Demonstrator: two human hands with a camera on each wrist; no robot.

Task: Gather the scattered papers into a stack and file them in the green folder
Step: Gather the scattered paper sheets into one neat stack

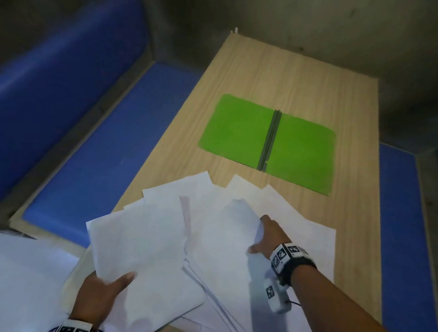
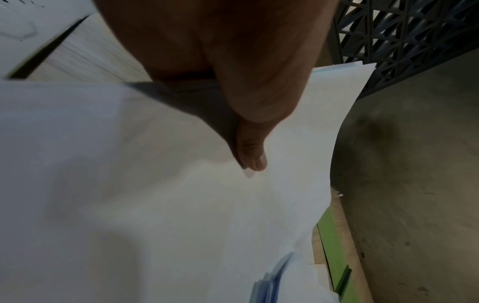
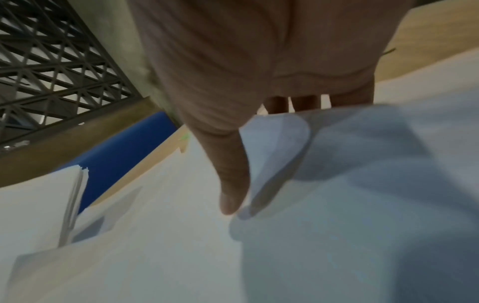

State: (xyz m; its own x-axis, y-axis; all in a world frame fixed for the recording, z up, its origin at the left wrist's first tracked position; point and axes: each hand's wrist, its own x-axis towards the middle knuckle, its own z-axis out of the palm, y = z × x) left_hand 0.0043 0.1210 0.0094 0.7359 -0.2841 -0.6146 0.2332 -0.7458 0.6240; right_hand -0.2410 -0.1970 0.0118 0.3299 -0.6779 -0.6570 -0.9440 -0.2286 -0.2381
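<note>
While we've got the left hand [image 1: 97, 293] pinching a sheaf and the right hand [image 1: 269, 236] curled round a lifted sheet, the papers [image 1: 218, 243] lie fanned on the counter [image 1: 358, 208], nearside of the green folder [image 1: 268, 141]; right hand's closer, folder's spine pointing away.

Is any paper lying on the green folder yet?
No, the folder lies open and bare on the table, and the papers are all spread nearer the person, short of its edge.

Light: dim, dark toward far corners.
Shadows: soft, cast on papers [image 1: 218, 243] under both hands.
Blur: wrist views smeared; edges warped.
</note>
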